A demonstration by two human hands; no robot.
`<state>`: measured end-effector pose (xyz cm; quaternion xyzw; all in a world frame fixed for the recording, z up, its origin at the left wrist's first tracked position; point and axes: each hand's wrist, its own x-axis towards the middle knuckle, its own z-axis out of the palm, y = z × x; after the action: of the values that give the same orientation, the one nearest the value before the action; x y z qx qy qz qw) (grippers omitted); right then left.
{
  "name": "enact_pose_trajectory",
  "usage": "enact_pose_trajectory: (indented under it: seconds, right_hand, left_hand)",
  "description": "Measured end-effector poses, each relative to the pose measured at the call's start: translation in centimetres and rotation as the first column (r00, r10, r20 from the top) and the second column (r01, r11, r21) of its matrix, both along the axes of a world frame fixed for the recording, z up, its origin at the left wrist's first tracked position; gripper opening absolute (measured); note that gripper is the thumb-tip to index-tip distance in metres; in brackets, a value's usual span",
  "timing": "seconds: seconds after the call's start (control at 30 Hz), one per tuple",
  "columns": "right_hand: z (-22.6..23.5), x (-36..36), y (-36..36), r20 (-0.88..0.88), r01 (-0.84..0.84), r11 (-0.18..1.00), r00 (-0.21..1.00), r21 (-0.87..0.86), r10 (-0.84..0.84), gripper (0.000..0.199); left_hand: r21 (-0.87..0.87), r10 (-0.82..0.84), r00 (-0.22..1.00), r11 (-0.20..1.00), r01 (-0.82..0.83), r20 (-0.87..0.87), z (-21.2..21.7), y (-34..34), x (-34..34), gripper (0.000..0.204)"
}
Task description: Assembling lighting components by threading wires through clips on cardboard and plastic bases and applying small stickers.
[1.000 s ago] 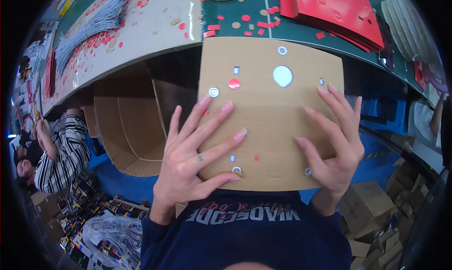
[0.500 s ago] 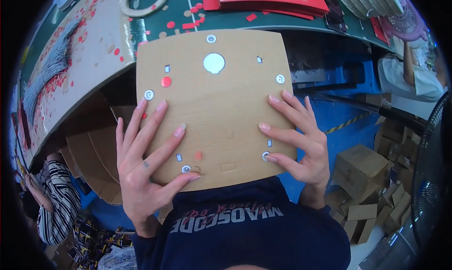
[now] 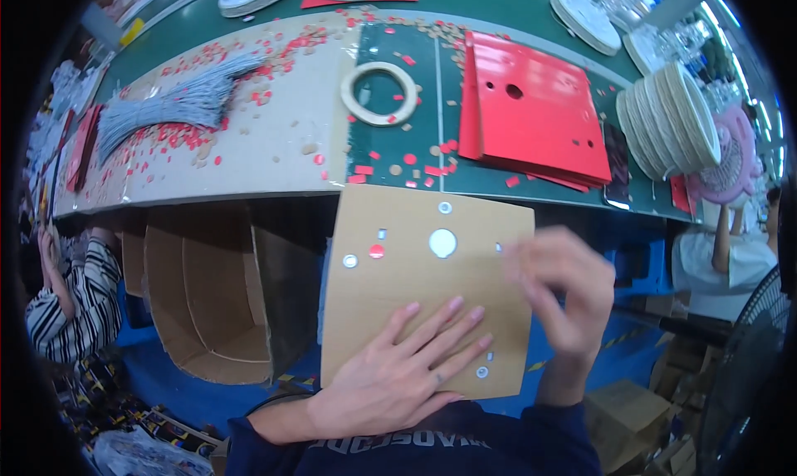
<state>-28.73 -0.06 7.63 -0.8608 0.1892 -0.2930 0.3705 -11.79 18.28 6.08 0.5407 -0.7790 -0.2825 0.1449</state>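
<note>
A tan cardboard sheet (image 3: 415,289) lies across my lap, its far edge against the table's front edge. It has a round hole, small slots, metal-rimmed eyelets and a loose red paper dot (image 3: 377,251) on its left part. My left hand (image 3: 407,364) rests flat on the sheet's lower part, fingers spread, covering some of its near area. At the sheet's right edge, close to a small slot, is my right hand (image 3: 569,281). Its fingers are bent but smeared by motion; whether they hold anything is not visible.
On the table are a stack of red punched sheets (image 3: 540,102), a tape roll (image 3: 378,120), a bundle of grey ties (image 3: 166,110), scattered paper bits, a phone (image 3: 616,164), a white reel stack (image 3: 668,123) and a pink fan (image 3: 730,156). An open carton (image 3: 207,293) stands below; a striped-sleeved person (image 3: 70,297) sits left.
My right hand has come off the sheet's face to its upper right edge. My left hand has slid inward onto the lower middle. The view shows more of the table.
</note>
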Motion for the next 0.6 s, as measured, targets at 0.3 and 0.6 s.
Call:
enact_pose_trajectory:
  seconds: [0.3, 0.6]
  right_hand:
    - [-4.6, 25.1, -7.4, -0.384, -0.329, 0.902, 0.899, -0.281, 0.209, 0.037]
    - [-9.7, 42.6, -8.4, -0.159, -0.166, 0.948, 0.979, -0.272, 0.126, 0.023]
  left_hand:
    - [-0.086, 0.047, 0.996, 0.995, -0.053, -0.071, -0.7, 0.4, -0.3, 0.072]
    - [-0.113, 0.079, 0.985, 0.989, -0.097, -0.152, -1.3, 0.6, -0.7, 0.058]
